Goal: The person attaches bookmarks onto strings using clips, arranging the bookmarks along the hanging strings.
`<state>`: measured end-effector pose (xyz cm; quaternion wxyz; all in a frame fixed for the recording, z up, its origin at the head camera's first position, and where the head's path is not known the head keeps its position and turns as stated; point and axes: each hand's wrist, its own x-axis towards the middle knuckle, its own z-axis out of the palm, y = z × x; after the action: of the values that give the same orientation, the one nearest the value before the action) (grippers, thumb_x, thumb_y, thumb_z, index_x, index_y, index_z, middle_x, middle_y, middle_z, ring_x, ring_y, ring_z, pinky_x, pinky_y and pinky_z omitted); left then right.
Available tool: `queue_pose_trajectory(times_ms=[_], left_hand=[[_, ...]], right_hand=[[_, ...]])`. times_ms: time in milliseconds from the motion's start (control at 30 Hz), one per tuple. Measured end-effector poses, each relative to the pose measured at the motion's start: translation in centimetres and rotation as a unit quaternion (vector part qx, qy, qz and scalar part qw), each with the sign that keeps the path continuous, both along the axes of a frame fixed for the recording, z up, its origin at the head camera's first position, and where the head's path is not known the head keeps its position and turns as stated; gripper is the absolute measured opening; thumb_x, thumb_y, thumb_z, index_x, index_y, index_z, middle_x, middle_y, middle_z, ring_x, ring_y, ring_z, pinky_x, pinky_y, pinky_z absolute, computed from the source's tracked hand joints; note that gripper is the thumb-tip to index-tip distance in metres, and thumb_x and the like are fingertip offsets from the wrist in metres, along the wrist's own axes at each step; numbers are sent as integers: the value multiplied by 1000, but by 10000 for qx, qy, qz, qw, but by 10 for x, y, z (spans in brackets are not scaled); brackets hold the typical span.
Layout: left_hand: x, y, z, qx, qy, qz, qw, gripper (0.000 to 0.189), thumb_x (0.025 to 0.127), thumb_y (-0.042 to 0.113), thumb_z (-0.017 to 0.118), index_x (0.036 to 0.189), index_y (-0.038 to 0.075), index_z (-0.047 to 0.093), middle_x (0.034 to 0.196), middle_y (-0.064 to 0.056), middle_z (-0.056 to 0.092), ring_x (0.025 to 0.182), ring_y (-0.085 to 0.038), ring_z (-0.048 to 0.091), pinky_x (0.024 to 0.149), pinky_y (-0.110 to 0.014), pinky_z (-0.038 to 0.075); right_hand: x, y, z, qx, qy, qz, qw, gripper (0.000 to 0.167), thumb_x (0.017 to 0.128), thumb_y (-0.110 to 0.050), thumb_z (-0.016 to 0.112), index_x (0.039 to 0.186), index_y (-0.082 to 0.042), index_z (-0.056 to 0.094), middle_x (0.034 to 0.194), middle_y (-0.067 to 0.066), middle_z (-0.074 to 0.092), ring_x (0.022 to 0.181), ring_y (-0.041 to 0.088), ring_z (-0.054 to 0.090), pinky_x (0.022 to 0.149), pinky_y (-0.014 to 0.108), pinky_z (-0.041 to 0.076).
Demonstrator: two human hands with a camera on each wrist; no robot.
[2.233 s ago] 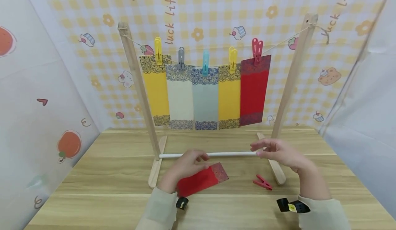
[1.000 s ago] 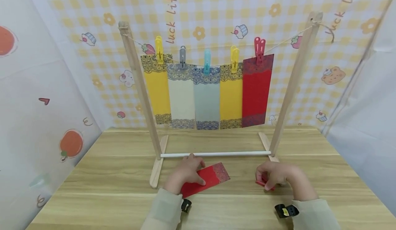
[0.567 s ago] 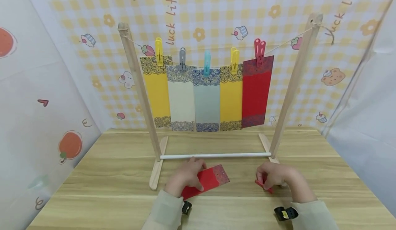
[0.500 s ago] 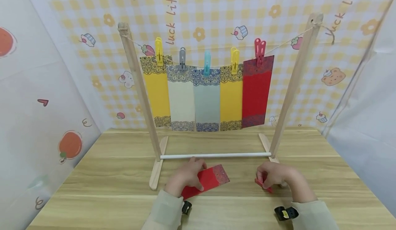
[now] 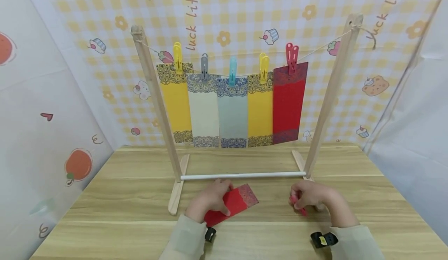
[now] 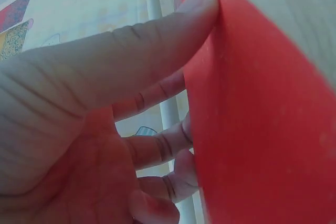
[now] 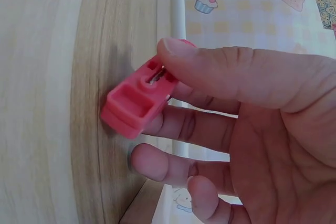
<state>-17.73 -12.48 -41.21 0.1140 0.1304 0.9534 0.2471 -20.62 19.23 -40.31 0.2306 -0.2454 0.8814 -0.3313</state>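
Note:
Between thumb and fingers, my left hand [image 5: 211, 200] pinches a red paper card [image 5: 238, 201] with a patterned band at its right end. Close up in the left wrist view, the thumb presses the near face of the card [image 6: 262, 129] and the other fingers reach behind its edge. My right hand [image 5: 315, 195] holds a red clothespin [image 7: 134, 100] by one end, just over the table, thumb on one side and fingers on the other. In the head view the clothespin [image 5: 302, 211] is partly hidden by the fingers.
A wooden stand with a left post [image 5: 155, 100], a right post [image 5: 329, 96] and a white crossbar [image 5: 245, 175] stands behind the hands. Several patterned cards hang from its string, among them a red card [image 5: 288, 100] under a red clothespin [image 5: 292, 58]. Wood-grain table [image 5: 266, 236] lies underneath.
My left hand has come down onto the red card and taken its edge. My right hand has moved from the crossbar down to the loose clothespin, picked it up and turned it.

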Motion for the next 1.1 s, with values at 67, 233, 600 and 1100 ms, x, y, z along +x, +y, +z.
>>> queue_pose_trajectory(times_ms=[67, 233, 600, 1100], left_hand=[[0, 0, 1, -14, -17, -24, 10000, 56, 70, 6, 88, 117, 10, 57, 109, -7, 58, 99, -21, 53, 75, -42, 55], [-2, 0, 3, -256, 123, -80, 9996, 57, 69, 10, 89, 115, 9, 56, 103, -6, 61, 94, -20, 55, 78, -42, 54], [-4, 0, 1, -134, 3, -156, 9998, 58, 71, 9, 88, 116, 9, 53, 103, -4, 60, 95, -19, 55, 79, -43, 53], [-4, 2, 6, 39, 302, -420, 9987, 28, 83, 5, 76, 106, 12, 62, 93, -1, 64, 86, -15, 57, 80, -39, 50]], right_hand=[[0, 0, 1, -55, 27, 41, 10000, 18, 76, 9, 69, 78, -1, 55, 72, 2, 55, 65, 16, 55, 62, 26, 42], [-2, 0, 4, -37, 58, -115, 9999, 25, 76, 13, 68, 88, -1, 52, 77, 5, 53, 70, 18, 52, 62, 27, 42], [-2, 1, 4, 231, -3, -422, 9988, 26, 79, 11, 68, 95, -2, 51, 81, 6, 55, 70, 19, 55, 68, 31, 45], [-4, 4, 4, -168, 179, -207, 9995, 18, 82, 7, 67, 94, -1, 57, 82, 5, 53, 71, 17, 50, 61, 26, 44]])
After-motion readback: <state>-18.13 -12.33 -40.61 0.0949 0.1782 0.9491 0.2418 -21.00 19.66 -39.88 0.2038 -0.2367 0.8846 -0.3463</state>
